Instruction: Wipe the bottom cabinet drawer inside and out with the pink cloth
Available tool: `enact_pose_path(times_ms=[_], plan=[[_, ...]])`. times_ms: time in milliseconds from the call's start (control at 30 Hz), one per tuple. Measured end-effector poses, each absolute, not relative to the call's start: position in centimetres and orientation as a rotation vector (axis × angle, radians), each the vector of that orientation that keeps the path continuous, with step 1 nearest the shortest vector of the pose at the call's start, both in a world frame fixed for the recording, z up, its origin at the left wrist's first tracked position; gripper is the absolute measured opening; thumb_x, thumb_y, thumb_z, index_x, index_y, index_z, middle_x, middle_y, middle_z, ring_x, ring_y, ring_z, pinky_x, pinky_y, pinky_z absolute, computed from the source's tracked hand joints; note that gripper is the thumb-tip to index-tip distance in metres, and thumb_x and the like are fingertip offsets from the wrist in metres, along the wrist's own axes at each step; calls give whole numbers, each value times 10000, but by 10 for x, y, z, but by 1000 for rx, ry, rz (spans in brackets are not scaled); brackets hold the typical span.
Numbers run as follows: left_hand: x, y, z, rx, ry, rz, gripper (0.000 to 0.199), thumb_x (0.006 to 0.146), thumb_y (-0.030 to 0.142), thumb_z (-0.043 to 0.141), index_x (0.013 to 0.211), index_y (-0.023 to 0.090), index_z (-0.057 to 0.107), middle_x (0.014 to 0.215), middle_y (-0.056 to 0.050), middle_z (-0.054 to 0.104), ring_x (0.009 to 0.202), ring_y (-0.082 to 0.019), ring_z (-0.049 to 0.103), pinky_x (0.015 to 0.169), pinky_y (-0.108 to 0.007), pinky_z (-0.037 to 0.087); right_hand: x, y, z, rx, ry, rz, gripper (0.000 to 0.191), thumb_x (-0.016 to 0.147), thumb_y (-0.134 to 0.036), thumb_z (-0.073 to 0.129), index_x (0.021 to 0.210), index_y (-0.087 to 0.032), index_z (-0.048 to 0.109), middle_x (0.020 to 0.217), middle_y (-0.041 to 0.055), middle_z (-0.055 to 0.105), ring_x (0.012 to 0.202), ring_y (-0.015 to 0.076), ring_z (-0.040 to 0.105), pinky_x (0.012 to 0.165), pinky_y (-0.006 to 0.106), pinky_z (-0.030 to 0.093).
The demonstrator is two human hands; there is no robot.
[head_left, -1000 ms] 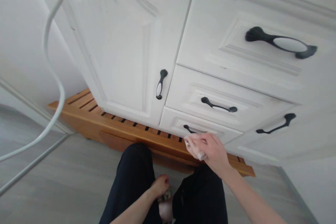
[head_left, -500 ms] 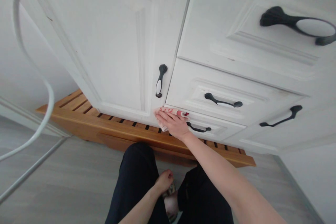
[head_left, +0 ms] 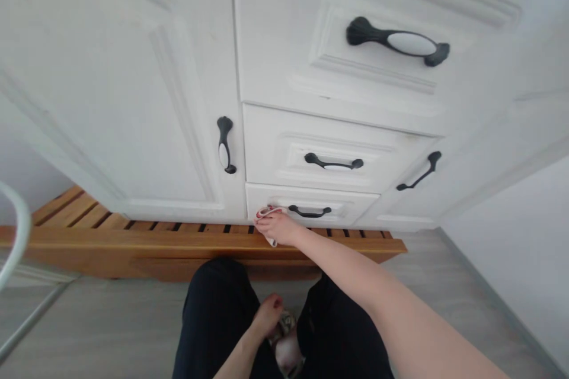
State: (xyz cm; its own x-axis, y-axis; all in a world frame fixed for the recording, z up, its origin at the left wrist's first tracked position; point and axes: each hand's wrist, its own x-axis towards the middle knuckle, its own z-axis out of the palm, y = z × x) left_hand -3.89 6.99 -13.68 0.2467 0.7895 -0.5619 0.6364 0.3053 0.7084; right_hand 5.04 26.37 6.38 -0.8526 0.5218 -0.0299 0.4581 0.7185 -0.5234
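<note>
My right hand (head_left: pixel 279 228) presses a white cloth with red patterning (head_left: pixel 269 211) to the left part of the bottom drawer (head_left: pixel 351 196), left of its dark handle (head_left: pixel 310 212). A fold of the cloth hangs below my fingers, over the wooden slats. My left hand (head_left: pixel 269 311) rests low between my knees with its fingers curled in; whether anything is inside them is hidden. Above the bottom drawer are a middle drawer (head_left: pixel 267 154) and a larger top drawer (head_left: pixel 275 59), each with a dark handle that has a white inset.
A white cabinet door (head_left: pixel 133 106) with a dark handle stands left of the drawers, another door (head_left: pixel 400 207) to the right. Beneath runs a slatted wooden bench (head_left: pixel 111 243). A white cable or tube (head_left: pixel 20 231) curves at the left edge. Grey flooring (head_left: pixel 120 320) lies below.
The view has swung right and the drawers now sit more centrally. My right hand has moved with the cloth from the door's lower corner onto the bottom drawer. My left hand stays between my knees.
</note>
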Motion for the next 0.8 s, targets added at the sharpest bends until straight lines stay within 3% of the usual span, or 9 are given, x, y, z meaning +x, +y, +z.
enact_pose_path(times_ms=[100,167,300,567,800], plan=[[-42,68,-132,1405,1451,181,167,918,94,518,994,153,655,989,-29,724,974,-159,666,912,-311,487,69,262,56,-804,-2848,638,423,948,-384,619,1316,-179,575,1382,116,570,1234,275,572,1033,540,485],[-43,67,-131,1400,1448,194,196,912,77,507,1016,148,656,1009,-35,727,981,-150,667,920,-296,484,93,256,53,-785,-2894,541,387,974,-239,554,1356,-177,563,1430,121,566,1320,267,526,1113,528,414],[-42,66,-134,1382,1460,194,211,911,75,489,1029,136,653,1011,-47,725,980,-150,667,919,-285,477,160,239,52,-793,-2976,371,585,918,3,384,1462,-182,492,1511,86,519,1416,180,445,1156,374,346],[-41,67,-139,1437,1444,106,233,873,64,480,981,153,666,993,-39,730,969,-151,661,856,-219,446,284,214,69,-983,-2972,156,618,872,5,446,1426,-246,552,1435,57,599,1336,177,531,1110,344,367],[-41,69,-131,1472,1456,19,277,866,43,436,978,124,676,1011,-70,724,996,-160,652,864,-209,438,318,205,79,-1104,-2878,200,576,883,-1,481,1374,-278,598,1349,33,667,1301,177,548,1116,359,355]])
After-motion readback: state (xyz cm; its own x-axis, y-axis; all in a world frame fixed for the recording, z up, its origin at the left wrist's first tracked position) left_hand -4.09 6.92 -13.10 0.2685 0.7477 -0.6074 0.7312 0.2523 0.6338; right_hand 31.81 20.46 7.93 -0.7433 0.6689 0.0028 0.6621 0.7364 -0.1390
